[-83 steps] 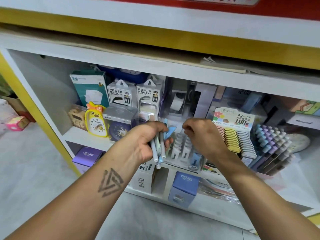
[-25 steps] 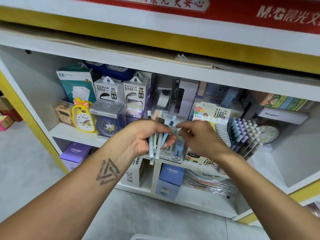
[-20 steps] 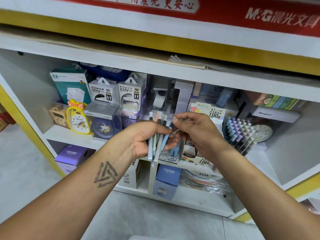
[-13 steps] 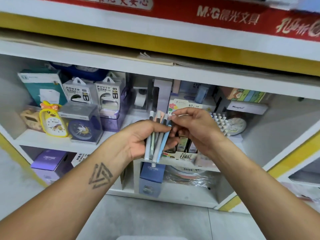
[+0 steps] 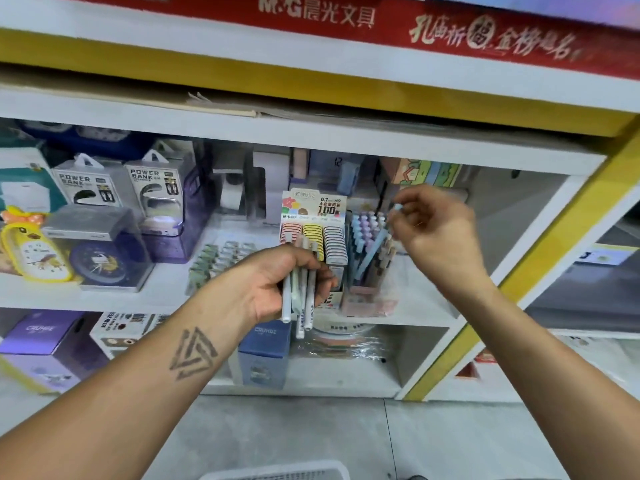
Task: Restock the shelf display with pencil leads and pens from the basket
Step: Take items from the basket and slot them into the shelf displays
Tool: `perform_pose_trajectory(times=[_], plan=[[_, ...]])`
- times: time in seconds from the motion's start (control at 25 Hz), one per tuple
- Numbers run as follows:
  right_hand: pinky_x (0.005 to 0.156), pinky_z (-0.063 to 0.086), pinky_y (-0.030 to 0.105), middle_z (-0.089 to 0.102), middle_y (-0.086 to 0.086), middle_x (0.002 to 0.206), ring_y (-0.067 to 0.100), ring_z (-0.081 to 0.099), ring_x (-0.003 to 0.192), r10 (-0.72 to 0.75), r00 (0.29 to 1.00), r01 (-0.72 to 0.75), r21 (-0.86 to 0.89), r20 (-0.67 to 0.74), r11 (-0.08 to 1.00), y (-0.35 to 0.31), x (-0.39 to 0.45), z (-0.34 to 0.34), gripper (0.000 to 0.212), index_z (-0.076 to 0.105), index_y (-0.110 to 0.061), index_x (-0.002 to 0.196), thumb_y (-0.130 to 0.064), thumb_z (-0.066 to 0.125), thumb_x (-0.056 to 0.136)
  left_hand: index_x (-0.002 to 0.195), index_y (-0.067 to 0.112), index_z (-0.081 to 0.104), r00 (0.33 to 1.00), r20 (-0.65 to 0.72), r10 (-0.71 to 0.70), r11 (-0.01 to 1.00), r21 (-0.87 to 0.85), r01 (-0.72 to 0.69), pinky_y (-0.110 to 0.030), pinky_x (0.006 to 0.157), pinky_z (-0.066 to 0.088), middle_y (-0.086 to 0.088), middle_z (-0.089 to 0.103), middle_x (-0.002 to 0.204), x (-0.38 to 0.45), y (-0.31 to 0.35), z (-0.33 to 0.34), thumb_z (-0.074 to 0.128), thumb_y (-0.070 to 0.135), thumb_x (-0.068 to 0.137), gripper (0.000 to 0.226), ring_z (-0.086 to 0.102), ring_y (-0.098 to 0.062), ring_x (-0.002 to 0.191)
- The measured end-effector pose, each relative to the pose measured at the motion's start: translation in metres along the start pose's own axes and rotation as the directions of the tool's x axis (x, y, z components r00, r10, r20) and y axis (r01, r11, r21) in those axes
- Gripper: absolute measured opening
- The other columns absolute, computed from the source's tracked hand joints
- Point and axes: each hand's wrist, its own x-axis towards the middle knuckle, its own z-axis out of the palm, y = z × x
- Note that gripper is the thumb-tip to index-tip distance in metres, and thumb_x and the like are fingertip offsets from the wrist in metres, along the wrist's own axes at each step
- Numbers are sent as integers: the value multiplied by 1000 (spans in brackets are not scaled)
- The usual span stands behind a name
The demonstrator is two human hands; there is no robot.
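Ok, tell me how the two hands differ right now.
The left hand is closed around a bunch of pens, held upright before the pencil lead display. The right hand is higher and pinches one blue pen, slanted over the pen stand. Both are bare and hold pens.

Matt pastel plastic pens [image 5: 299,289], glossy cellophane wrap [image 5: 343,344], smooth white-painted shelf [image 5: 173,292], printed cardboard boxes [image 5: 86,183].
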Motion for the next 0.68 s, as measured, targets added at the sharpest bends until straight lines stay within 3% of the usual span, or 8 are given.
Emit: perform_pose_trajectory(times=[0.12,0.28,0.48,0.68], plan=[[67,51,28,68,-4,82,11,61,68,-173,976,208,-318,134,925,6,-9,9,14,69,-16,104,-15,70,90,91,-8,61,1000,26,-11,1000,11,10,-33,56,61,-21,68,72,1,-3,2,51,-9,91,10,69,-28,64],[69,56,41,73,6,81,28,67,74,-251,940,321,-347,231,881,13,-15,19,13,67,-15,103,-12,67,91,95,-7,62,1000,26,-13,1000,18,13,-33,56,61,-20,69,75,2,-4,1,53,-9,91,10,71,-26,60],[68,55,42,72,7,84,31,66,79,-182,934,296,-383,307,875,14,-21,22,11,66,-18,103,-15,62,93,94,-5,64,999,48,-7,999,32,5,-33,57,61,-19,70,77,0,-5,3,54,-7,92,11,70,-26,61],[69,52,41,66,3,89,29,62,84,-105,883,381,-567,458,731,8,-18,23,19,69,-16,95,-18,50,96,107,-5,63,990,141,31,996,84,-43,-28,53,58,-21,72,88,-5,-7,7,55,-7,92,17,71,-25,68]])
